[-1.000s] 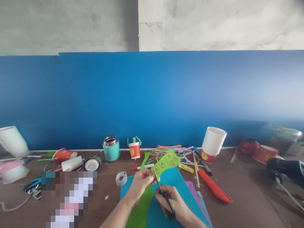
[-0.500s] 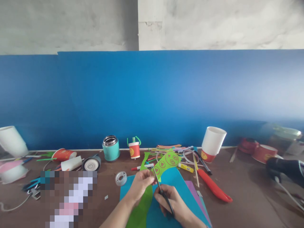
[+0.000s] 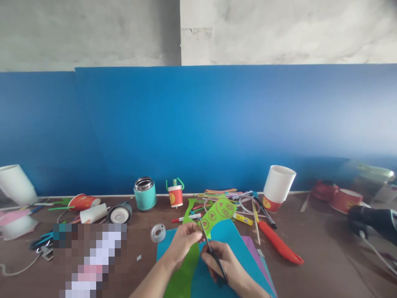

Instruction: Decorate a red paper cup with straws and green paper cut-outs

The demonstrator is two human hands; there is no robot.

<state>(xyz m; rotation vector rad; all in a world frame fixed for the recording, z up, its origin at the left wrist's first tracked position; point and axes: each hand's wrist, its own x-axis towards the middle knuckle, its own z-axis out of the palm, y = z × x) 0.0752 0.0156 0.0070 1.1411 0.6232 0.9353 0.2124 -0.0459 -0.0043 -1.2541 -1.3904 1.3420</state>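
Observation:
My right hand point(image 3: 221, 260) grips a pair of black-handled scissors point(image 3: 221, 267), with the blades pointing up and away. Close by, my left hand point(image 3: 185, 243) is closed in a pinch beside the blades; whatever lies between its fingertips is too small or hidden to make out. Just beyond the fingers is a green paper sheet point(image 3: 219, 210) with drawn circles that have small shapes inside. Beneath both hands are a blue sheet point(image 3: 228, 231) and another green paper strip point(image 3: 183, 279).
A clear tape roll point(image 3: 158, 233), turquoise jar point(image 3: 145, 194) and small red cup point(image 3: 175, 196) stand left of centre. To the right lie a yellow tube point(image 3: 243, 219) and red pouch point(image 3: 281, 243), with a white-and-red cup stack point(image 3: 279, 187) behind. Straws and pens clutter the back.

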